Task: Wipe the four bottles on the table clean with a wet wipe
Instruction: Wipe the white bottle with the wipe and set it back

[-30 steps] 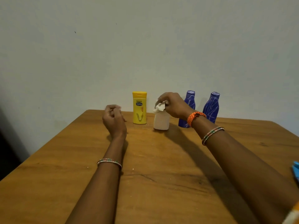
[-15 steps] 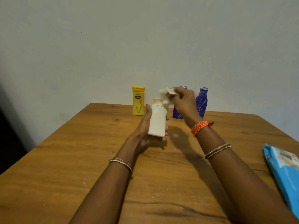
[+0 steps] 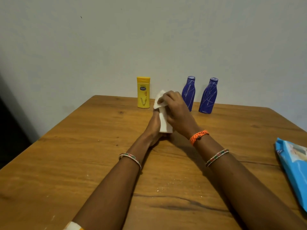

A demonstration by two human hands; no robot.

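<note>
My left hand (image 3: 153,128) grips a white bottle (image 3: 164,126) from below and holds it above the middle of the wooden table (image 3: 83,155). My right hand (image 3: 177,113) wraps over the bottle's upper part and pinches a white wet wipe (image 3: 159,99) against it, hiding the cap. A yellow lotion bottle (image 3: 143,92) stands upright at the far edge, to the left of my hands. Two blue bottles (image 3: 188,92) (image 3: 208,96) stand upright at the far edge, to the right.
A blue pack of wet wipes (image 3: 295,168) lies at the table's right edge. A plain wall rises right behind the bottles. A dark gap lies beyond the table's left side.
My left hand took the white bottle off the far edge and brought it toward me. My right hand moved from the cap down over the bottle's upper body with the wipe.
</note>
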